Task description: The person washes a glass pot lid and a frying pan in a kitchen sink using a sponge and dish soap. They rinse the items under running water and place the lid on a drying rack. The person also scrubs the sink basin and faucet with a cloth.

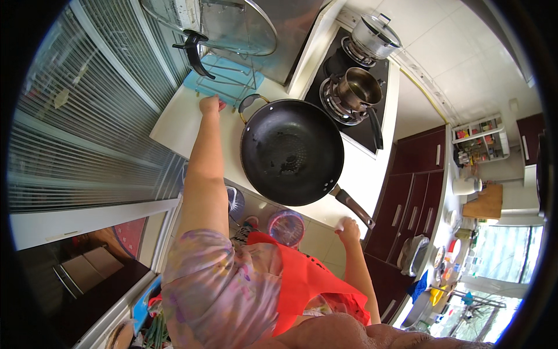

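My left hand [209,105] reaches far out and rests on the white counter [177,119], just in front of a blue-based dish rack [224,80]. A small reddish bit shows at its fingertips; whether it holds it is unclear. A large black wok [290,152] sits on the counter to the right of that arm. Its dark handle [353,206] points toward my right hand [349,230]. That hand is curled at the counter's near corner, just short of the handle's end.
A glass lid [235,23] stands in the rack. On the black hob [349,125] are a small saucepan [358,87] and a lidded steel pot [376,36]. Dark red cabinets [414,192] run right. A purple bowl [286,227] is on the floor.
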`<control>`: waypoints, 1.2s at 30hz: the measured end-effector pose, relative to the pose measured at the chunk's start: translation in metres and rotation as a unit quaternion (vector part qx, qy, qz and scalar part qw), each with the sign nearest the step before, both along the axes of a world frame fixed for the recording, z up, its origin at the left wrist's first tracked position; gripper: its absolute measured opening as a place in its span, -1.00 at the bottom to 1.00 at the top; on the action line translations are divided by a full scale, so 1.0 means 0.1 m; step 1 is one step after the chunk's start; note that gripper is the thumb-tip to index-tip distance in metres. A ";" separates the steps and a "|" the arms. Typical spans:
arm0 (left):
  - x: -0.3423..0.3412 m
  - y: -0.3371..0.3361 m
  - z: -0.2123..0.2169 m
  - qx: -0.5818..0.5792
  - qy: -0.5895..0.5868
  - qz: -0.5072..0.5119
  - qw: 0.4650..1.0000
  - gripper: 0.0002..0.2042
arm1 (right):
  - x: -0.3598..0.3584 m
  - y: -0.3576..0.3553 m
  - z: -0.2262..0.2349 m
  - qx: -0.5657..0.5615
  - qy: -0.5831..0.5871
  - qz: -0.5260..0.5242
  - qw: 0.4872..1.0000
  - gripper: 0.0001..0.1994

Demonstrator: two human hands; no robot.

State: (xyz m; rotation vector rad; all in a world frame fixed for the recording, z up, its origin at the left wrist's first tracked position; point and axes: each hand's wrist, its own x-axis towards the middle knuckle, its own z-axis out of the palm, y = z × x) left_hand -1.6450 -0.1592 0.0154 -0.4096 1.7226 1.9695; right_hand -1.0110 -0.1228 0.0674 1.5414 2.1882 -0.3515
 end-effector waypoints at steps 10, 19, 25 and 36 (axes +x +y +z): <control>0.08 -0.02 -0.09 0.026 0.030 -0.066 0.997 -0.89 | -0.08 -0.01 0.07 0.004 0.005 -0.008 1.000 -0.39; 0.20 -0.01 0.01 0.028 0.003 -0.067 0.997 -0.84 | -0.01 -0.02 0.05 0.007 0.012 -0.010 1.000 -0.42; 0.22 -0.10 0.01 0.073 -0.015 -0.080 0.994 -0.78 | -0.02 -0.02 0.04 0.011 0.018 -0.002 1.000 -0.42; 0.38 -0.51 0.09 -0.009 0.158 -0.106 0.982 -0.70 | 0.00 0.00 0.00 0.011 0.025 -0.017 0.999 -0.40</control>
